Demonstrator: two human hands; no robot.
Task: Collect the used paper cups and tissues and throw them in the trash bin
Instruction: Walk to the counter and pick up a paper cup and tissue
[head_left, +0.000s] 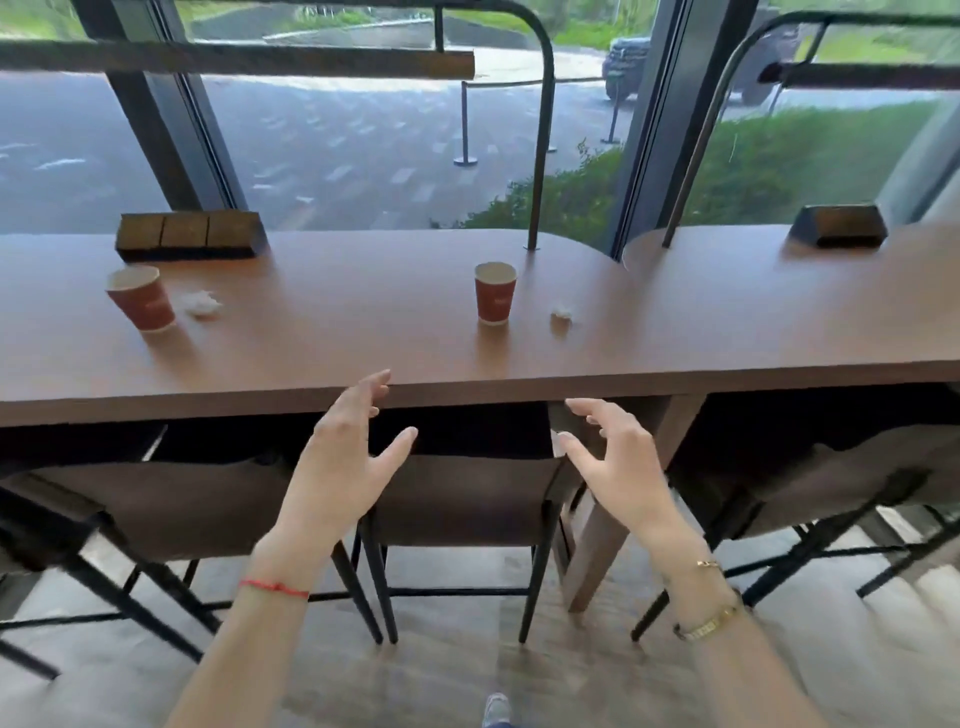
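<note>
Both hands (343, 457) seemingly empty, fingers spread.

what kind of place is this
Probably a cafe: a long wooden window counter with stools tucked under it, and used red paper cups and crumpled tissues left on top.

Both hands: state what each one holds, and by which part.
Nothing is held. The left hand and right hand are open in front of the table; cups and tissues lie untouched.
</note>
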